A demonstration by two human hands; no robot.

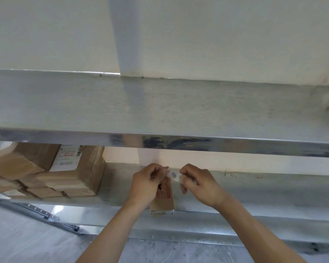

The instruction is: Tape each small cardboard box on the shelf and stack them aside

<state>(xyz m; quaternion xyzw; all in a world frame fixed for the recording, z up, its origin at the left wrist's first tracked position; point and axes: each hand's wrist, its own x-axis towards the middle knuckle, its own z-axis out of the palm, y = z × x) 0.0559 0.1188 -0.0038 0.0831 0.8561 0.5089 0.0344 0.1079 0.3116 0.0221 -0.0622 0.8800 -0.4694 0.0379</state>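
Two metal shelves run across the frame. The upper shelf [179, 105] fills the middle band, its brushed top scuffed. The lower shelf [264, 194] crosses the lower half. On it, at lower left, sits a pile of taped cardboard boxes [65, 177], one bearing a white label. At lower centre a small cardboard box [162, 202] stands at the shelf's front edge.

The shelf [254, 188] is brushed metal, dull grey on top with a shiny, mirror-like front edge. The upper shelf [160, 107] looks the same. The small box [164, 201] is matt brown cardboard. The tape [176, 176] is clear glossy plastic. At nine o'clock, the stacked boxes [68, 179] are rough brown cardboard; one carries a white paper label [66, 158].
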